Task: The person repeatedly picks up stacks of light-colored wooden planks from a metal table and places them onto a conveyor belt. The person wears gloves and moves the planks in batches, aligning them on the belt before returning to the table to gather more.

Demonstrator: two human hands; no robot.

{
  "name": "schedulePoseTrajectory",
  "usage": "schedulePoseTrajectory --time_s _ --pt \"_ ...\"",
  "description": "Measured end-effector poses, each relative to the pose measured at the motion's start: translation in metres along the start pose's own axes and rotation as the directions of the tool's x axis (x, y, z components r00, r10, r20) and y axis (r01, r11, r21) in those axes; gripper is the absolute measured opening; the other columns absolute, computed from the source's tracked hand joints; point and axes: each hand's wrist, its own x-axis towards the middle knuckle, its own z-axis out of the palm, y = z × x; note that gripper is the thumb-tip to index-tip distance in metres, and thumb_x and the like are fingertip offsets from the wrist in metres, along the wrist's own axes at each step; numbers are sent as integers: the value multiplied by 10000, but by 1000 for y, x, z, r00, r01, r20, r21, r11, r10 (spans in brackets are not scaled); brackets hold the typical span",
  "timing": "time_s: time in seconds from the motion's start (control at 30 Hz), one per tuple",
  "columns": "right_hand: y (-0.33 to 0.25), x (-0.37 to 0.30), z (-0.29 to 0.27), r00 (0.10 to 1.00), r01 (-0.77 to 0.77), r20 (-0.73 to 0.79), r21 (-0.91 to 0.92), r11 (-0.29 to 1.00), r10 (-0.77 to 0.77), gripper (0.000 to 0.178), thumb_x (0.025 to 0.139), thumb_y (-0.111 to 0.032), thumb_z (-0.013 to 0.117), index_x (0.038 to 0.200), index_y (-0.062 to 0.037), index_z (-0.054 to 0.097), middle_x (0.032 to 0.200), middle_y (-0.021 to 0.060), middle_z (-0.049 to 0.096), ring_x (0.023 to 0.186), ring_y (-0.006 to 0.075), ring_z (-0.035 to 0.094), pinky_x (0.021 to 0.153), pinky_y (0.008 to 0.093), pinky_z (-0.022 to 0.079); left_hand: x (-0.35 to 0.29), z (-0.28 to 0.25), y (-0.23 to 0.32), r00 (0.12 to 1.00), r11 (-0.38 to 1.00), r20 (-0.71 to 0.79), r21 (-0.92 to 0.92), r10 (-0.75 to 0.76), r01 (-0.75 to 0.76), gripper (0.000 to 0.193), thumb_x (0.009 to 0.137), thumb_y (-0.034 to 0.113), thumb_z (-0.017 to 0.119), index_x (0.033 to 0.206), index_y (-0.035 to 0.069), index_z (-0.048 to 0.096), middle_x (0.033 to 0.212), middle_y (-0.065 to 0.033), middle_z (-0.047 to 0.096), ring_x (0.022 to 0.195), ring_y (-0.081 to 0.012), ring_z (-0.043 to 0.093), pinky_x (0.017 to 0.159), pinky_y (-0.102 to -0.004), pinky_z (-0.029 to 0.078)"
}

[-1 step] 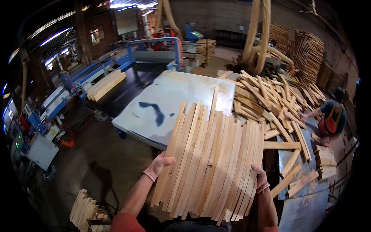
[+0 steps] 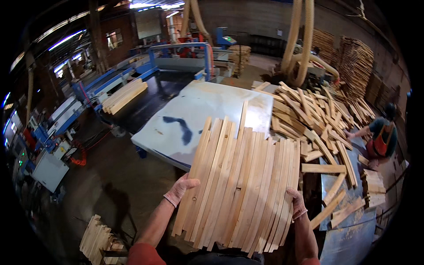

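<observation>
A wide bundle of pale wooden strips (image 2: 238, 190) is held side by side between my two gloved hands. On its left edge, my left hand (image 2: 180, 189) is closed with the thumb over the outer strip. My right hand (image 2: 297, 203) presses the right edge, its fingers partly hidden by the wood. One strip (image 2: 243, 117) pokes out beyond the far end of the others. The bundle's far end overlaps the white-topped table (image 2: 207, 104) in view; whether it touches the surface, I cannot tell.
Beyond the table stands a blue-framed machine (image 2: 179, 46) with a black bed, strips (image 2: 125, 96) lying on it. A heap of loose boards (image 2: 318, 115) lies at right, near a person (image 2: 382, 137) bending over. A short wood stack (image 2: 98, 238) sits at lower left.
The surroundings have shifted slightly to the right in view. My hands and the strip bundle keep nearly the same place and grip.
</observation>
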Motion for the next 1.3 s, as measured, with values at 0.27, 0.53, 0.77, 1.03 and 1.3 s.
schedulePoseTrajectory --time_s 0.27,0.53,0.77,1.03,1.3 --pt "62 168 66 998 -51 -45 -379 924 36 209 938 -206 734 932 1 765 879 61 734 760 190 663 729 310 526 51 -129 60 962 976 -251 158 -109 151 622 869 206 817 1380 -79 606 1230 -182 722 1052 -263 740 891 -415 637" --pt "61 274 160 984 -40 -177 -350 936 -24 127 912 -120 742 889 1 774 891 46 735 810 177 672 806 334 552 185 -231 101 985 984 -97 92 -143 152 655 986 225 735 1535 -34 490 1320 -160 703 1102 -260 731 943 -418 633" --pt "72 420 231 952 12 -291 -274 962 -94 158 957 -96 716 1037 26 778 1005 126 793 972 270 751 998 389 597 361 -323 219 992 367 -107 922 -72 126 1003 864 667 802 1533 -38 552 1410 -265 685 1285 -359 685 1125 -459 524" --pt "127 549 408 937 -2 -337 -272 962 -93 196 947 -148 724 1109 -42 696 994 53 732 919 202 700 899 354 587 384 -416 318 883 161 -431 900 185 406 1000 865 692 731 1599 52 503 1569 -246 527 1450 -416 532 1208 -499 435" --pt "220 674 585 986 -43 -167 -110 993 24 274 952 -206 713 1179 -59 669 1041 83 717 943 259 716 869 464 625 337 -619 367 886 -6 -363 925 288 381 998 968 719 594 1700 85 354 1781 -202 270 1644 -382 250 1335 -484 198"
